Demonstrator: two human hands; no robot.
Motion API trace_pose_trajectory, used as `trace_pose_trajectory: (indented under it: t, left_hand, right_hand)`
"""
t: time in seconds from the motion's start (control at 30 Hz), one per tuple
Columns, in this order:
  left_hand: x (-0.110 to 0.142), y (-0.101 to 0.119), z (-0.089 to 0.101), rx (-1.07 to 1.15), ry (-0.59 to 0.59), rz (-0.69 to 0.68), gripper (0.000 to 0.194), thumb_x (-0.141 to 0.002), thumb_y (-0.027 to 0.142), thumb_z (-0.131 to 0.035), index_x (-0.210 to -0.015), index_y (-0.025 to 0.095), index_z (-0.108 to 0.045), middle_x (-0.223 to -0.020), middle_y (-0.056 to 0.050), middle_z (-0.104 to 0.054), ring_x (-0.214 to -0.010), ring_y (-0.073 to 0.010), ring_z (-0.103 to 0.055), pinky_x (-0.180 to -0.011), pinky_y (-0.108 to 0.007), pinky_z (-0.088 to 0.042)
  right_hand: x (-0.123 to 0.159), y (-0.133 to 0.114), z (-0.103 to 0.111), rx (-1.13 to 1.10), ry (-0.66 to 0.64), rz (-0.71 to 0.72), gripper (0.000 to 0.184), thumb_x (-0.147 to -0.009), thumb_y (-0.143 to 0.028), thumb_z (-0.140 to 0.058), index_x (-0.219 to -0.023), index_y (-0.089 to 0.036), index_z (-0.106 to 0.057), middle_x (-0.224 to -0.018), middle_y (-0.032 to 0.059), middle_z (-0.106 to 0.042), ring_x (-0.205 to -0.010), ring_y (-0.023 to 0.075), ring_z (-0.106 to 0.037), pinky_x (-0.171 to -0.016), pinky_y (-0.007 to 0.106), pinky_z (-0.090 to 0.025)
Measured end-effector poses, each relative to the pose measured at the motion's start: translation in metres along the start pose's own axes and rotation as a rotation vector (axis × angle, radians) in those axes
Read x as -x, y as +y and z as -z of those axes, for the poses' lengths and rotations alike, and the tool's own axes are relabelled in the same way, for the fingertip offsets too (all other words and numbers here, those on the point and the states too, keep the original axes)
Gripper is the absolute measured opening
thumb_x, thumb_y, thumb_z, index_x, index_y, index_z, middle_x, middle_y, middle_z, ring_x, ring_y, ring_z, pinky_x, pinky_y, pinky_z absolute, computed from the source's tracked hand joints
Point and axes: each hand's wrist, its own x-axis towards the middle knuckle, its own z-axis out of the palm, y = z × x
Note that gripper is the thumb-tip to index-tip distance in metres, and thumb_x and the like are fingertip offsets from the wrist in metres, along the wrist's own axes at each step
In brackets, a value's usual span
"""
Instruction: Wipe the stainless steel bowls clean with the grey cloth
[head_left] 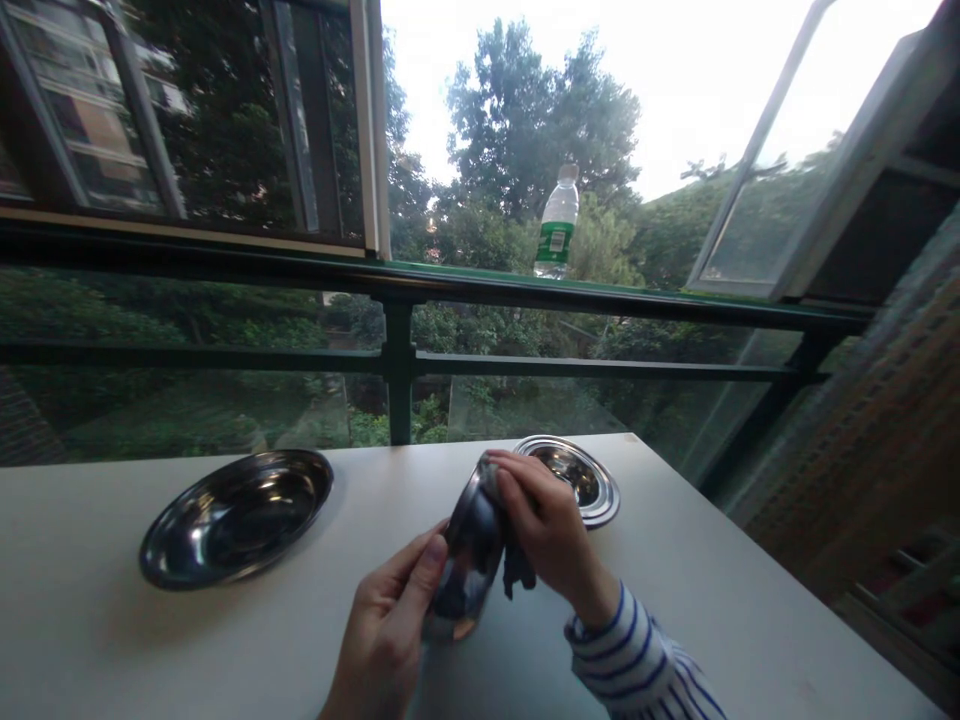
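A shiny metal bowl [469,565] is held up on its edge above the white table. My left hand [394,605] grips its near left rim, with the thumb on the side facing me. My right hand [546,515] is closed round a dark grey cloth [517,570] and presses it to the bowl's upper right rim. Part of the cloth hangs below the fingers. Behind my right hand sits a metal dish with a wide rim [606,497], partly hidden by the hand. To the left lies a larger oval-looking metal basin [236,520], apart from both hands.
The white table [675,620] reaches a dark green railing [401,385] with glass panels. A clear plastic bottle with a green label [557,235] stands on the ledge by the open window. A patterned curtain-like surface [862,450] is at the right.
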Motion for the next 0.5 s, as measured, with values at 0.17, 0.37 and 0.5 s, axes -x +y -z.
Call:
trace_pose_trajectory:
  t: [0.17, 0.37, 0.5]
  left_hand:
    - [-0.002, 0.001, -0.001, 0.012, 0.071, -0.012, 0.032, -0.069, 0.038, -0.066, -0.092, 0.017, -0.072, -0.077, -0.005, -0.07, -0.075, -0.0181, -0.062, -0.065, -0.023, -0.049]
    - [0.0, 0.002, -0.001, 0.017, 0.075, 0.028, 0.035, -0.069, 0.04, -0.065, -0.093, 0.016, -0.071, -0.077, -0.005, -0.069, -0.071, -0.0171, -0.061, -0.06, -0.022, -0.049]
    - [0.004, 0.004, -0.003, 0.026, 0.076, 0.059, 0.041, -0.067, 0.043, -0.066, -0.095, 0.014, -0.07, -0.067, -0.004, -0.067, -0.056, -0.0163, -0.059, -0.048, -0.023, -0.048]
  right_hand:
    - [0.001, -0.012, 0.005, 0.033, -0.089, 0.109, 0.025, -0.085, -0.016, -0.048, -0.105, -0.019, -0.061, -0.106, 0.0083, -0.064, -0.101, 0.0194, -0.056, -0.088, 0.037, -0.046]
    - [0.0, -0.008, 0.001, -0.001, -0.094, 0.044, 0.023, -0.087, -0.018, -0.045, -0.103, -0.019, -0.062, -0.104, 0.0076, -0.065, -0.099, 0.0187, -0.058, -0.087, 0.036, -0.047]
    - [-0.002, -0.003, 0.005, -0.001, -0.035, -0.112, 0.023, -0.087, -0.019, -0.044, -0.101, -0.018, -0.063, -0.098, 0.0074, -0.067, -0.094, 0.0186, -0.06, -0.083, 0.035, -0.048]
